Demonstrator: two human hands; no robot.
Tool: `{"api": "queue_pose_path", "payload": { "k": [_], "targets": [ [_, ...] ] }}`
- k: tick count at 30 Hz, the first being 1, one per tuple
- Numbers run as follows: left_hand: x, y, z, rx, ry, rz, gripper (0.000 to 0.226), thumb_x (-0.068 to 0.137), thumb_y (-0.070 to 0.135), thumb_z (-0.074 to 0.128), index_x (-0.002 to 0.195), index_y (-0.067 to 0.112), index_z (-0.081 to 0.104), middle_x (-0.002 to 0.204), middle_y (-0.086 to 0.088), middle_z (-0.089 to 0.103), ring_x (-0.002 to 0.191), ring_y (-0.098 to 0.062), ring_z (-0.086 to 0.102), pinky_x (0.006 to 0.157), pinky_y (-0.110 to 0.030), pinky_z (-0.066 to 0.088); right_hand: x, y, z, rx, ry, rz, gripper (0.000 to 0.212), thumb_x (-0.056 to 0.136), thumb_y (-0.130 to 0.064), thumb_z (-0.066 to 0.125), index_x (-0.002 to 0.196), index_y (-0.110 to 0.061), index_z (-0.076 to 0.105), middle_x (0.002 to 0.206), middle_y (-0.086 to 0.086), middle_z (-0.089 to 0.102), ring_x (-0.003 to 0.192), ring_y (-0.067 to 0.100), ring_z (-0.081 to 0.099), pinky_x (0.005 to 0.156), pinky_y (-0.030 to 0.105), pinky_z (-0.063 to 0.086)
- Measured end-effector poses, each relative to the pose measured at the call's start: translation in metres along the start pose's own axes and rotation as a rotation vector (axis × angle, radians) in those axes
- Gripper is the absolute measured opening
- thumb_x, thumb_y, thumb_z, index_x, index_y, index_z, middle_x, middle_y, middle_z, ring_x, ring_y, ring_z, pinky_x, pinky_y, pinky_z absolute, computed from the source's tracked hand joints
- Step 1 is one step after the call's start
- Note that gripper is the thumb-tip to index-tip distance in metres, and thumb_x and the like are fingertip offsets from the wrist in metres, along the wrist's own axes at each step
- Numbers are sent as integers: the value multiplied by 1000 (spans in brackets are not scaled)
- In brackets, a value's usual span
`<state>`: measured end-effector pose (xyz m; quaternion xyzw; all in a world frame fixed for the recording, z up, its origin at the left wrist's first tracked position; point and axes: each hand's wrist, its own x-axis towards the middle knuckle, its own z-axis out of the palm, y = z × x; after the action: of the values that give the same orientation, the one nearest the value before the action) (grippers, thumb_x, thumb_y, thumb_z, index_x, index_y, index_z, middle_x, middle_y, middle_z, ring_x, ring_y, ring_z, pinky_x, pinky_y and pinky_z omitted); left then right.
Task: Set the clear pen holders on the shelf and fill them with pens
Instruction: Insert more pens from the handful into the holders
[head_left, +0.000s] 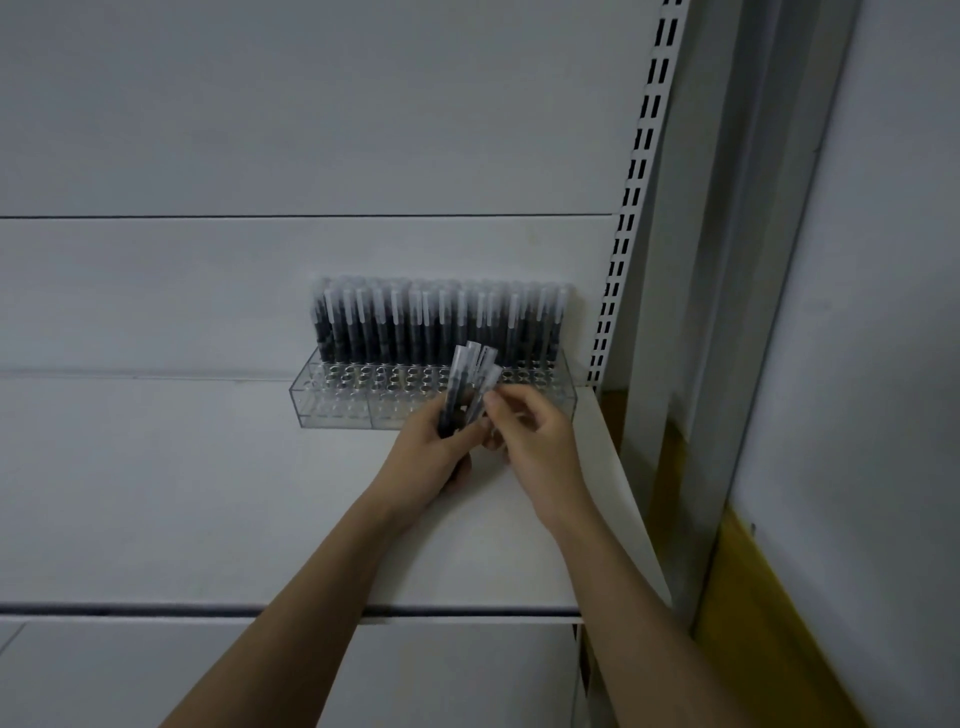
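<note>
**Pens in hand, in front of the half-filled holder**

Your clear pen holder (415, 400) sits at the back of the white shelf (208, 493), against the rear panel and close to the slotted upright (631, 208) on its right. Its rear rows are packed with upright black pens (431, 322) with pale caps; the front rows of holes, nearer you than those pens, show open.

Just in front of the holder's right half, your left hand (431, 457) grips a small bundle of pens (465, 384), fingers curled round the barrels, caps pointing up and overlapping the holder's front wall. Your right hand (530, 436) is right beside that bundle, its thumb and forefinger pinching the pen on the bundle's right edge, just below the cap.

Right of the holder, past the upright, a grey frame (727, 312) runs down with a yellow strip (769, 623) lower along it.
</note>
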<state>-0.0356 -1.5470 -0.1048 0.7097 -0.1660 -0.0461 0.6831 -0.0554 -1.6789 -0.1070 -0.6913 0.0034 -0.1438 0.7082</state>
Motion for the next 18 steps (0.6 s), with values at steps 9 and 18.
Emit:
{"api": "queue_pose_path", "payload": {
  "k": [9, 18],
  "targets": [
    [3, -2, 1, 30, -4, 13, 12, 96, 16, 63, 103, 6, 63, 73, -8, 62, 52, -21, 46, 42, -24, 37, 2, 0, -2, 29, 49, -24, 12, 97, -21, 61, 103, -18, 70, 87, 1, 71, 73, 7, 65, 63, 18, 51],
    [3, -5, 1, -26, 16, 32, 16, 99, 11, 58, 114, 3, 60, 80, -12, 64, 45, -19, 41, 40, -24, 34, 2, -2, -4, 106, 52, -38, 14, 98, -17, 60, 103, -27, 67, 94, 8, 72, 74, 12, 65, 60, 20, 49]
  ]
}}
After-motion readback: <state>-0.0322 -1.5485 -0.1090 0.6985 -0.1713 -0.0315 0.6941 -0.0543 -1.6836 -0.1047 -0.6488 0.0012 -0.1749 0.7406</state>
